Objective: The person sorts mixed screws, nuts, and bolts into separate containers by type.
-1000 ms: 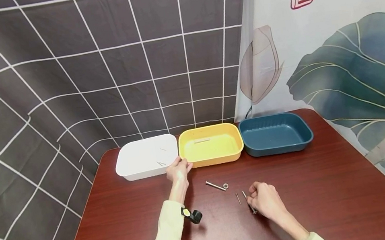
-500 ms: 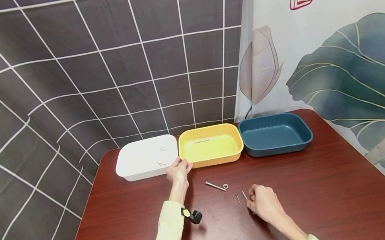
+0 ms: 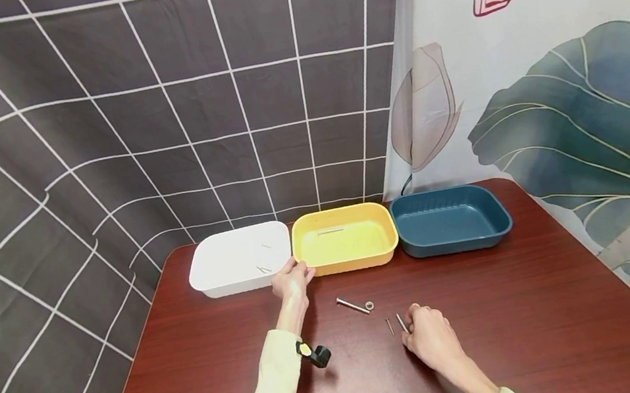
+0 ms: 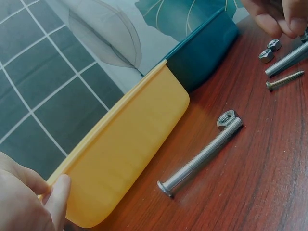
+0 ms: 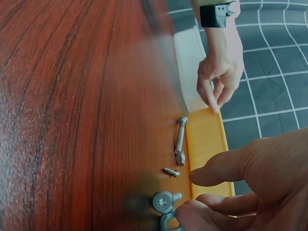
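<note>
My left hand [image 3: 290, 283] pinches the near left corner of the yellow container [image 4: 130, 144] between thumb and fingers. Low over the table, my right hand [image 3: 434, 337] is beside a silver bolt [image 3: 402, 322], whose head the hand covers in the head view. The right wrist view shows that bolt's round head [image 5: 163, 202] and a nut [image 5: 168, 221] by the fingertips; thumb and fingers stand apart there. Two nuts [image 4: 265, 56] lie near the bolt in the left wrist view. A small screw [image 4: 285, 80] lies alongside. Farther left are another bolt [image 4: 199, 156] and a nut [image 4: 228, 119], touching.
Three containers stand in a row at the table's back: white [image 3: 216, 287] with several small screws in it, yellow with a thin long piece inside, and dark blue [image 3: 456, 246]. A gridded cloth [image 3: 272, 96] hangs behind. The table [image 3: 547, 325] is dark red wood.
My right hand has shifted slightly toward me and left, and now covers the bolt's head end. The left hand stays on the yellow container.
</note>
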A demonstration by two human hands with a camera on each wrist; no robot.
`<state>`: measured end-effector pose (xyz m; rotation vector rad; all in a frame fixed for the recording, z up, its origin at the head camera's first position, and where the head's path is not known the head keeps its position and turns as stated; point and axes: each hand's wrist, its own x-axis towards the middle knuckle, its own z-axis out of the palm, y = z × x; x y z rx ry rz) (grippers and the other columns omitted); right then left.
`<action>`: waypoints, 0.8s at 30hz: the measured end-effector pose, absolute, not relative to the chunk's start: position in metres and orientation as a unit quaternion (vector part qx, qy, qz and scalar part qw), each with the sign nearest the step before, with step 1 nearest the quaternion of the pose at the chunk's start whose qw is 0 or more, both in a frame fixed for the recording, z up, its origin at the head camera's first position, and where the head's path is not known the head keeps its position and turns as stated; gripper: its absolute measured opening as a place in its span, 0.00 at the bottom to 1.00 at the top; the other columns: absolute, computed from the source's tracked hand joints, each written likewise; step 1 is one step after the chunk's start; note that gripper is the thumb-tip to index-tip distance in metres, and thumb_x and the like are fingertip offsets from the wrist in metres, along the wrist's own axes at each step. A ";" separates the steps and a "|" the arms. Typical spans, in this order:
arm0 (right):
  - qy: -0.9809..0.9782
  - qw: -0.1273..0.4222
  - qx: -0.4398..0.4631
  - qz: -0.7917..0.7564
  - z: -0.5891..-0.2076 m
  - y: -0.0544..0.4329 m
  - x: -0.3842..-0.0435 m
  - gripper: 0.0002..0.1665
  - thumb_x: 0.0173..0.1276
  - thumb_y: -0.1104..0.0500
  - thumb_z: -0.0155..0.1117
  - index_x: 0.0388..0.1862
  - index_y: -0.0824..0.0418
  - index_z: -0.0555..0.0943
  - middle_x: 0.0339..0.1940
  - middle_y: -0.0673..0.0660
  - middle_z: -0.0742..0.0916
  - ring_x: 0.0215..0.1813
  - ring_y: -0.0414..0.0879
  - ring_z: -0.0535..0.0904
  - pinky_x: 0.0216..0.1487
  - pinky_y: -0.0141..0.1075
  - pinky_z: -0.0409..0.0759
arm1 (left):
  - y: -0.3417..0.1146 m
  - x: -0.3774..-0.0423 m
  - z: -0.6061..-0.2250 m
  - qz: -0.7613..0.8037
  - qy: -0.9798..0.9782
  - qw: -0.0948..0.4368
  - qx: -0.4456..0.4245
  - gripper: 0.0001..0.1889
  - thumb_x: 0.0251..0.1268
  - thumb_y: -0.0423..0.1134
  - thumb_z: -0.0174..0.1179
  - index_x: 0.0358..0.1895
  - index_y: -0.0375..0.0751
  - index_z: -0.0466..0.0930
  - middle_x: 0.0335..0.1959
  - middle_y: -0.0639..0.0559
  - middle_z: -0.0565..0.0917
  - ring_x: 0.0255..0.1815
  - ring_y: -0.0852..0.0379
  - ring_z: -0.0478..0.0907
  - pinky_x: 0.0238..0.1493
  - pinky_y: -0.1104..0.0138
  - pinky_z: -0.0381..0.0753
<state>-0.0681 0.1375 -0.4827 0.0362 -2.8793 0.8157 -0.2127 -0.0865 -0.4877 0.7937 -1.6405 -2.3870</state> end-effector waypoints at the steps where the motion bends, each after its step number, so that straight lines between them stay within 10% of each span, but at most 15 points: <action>1: -0.960 0.075 0.012 0.269 -0.483 0.137 -0.068 0.13 0.46 0.68 0.72 0.23 0.61 0.75 0.20 0.51 0.75 0.23 0.48 0.74 0.22 0.48 0.78 | -0.087 -0.212 -0.488 -0.792 -0.546 0.069 0.264 0.26 0.59 0.20 0.58 0.64 0.26 0.75 0.57 0.27 0.79 0.32 0.52 0.87 0.39 0.67 0.89; 24: -0.976 0.084 0.017 0.202 -0.488 0.120 -0.065 0.08 0.47 0.71 0.66 0.21 0.65 0.74 0.23 0.64 0.83 0.24 0.65 0.82 0.17 0.55 0.80 | -0.086 -0.212 -0.487 -0.795 -0.541 0.072 0.263 0.26 0.59 0.19 0.58 0.63 0.25 0.75 0.57 0.26 0.78 0.35 0.49 0.87 0.39 0.66 0.89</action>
